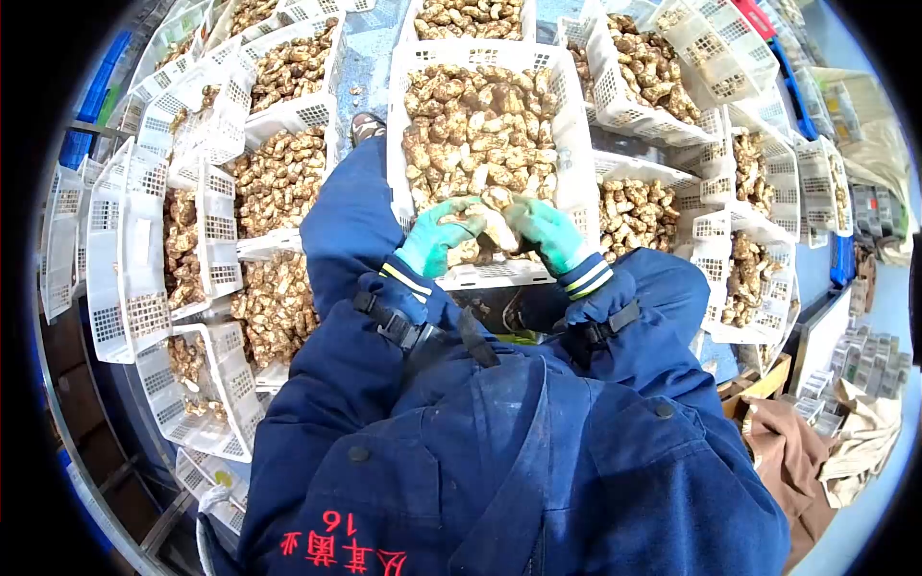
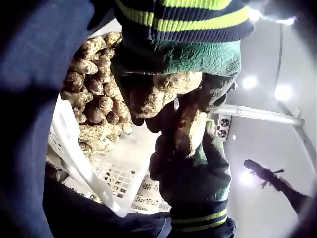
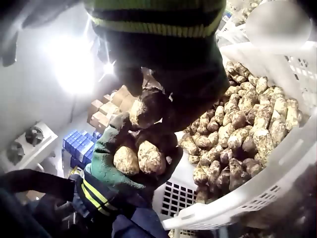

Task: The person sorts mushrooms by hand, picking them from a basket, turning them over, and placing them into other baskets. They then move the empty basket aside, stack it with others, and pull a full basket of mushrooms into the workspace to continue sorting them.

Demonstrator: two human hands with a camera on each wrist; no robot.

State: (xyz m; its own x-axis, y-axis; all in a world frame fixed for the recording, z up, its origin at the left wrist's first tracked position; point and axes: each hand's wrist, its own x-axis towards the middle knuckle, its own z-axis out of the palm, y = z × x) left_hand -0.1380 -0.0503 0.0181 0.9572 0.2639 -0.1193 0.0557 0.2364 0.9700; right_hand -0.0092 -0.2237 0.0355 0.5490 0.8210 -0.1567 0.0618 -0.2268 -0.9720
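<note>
Both hands wear green gloves and meet over the near end of a white plastic crate point(image 1: 571, 144) heaped with brown-and-cream mushrooms point(image 1: 480, 130). Two stubby mushrooms point(image 3: 151, 157) lie side by side in the curled fingers of my left hand point(image 1: 440, 238). My right hand point(image 1: 552, 233) pinches another mushroom point(image 2: 190, 131), close beside those in the left. A dark, thin flap point(image 3: 152, 82) shows at the right fingers in the right wrist view. The right palm is in shadow there.
More crates of mushrooms stand to the left point(image 1: 283, 178) and right point(image 1: 639, 216), some stacked. The person's legs point(image 1: 355, 206) straddle the near end of the middle crate. Brown cloth point(image 1: 788, 461) and stacked clear boxes point(image 1: 855, 365) are at the right.
</note>
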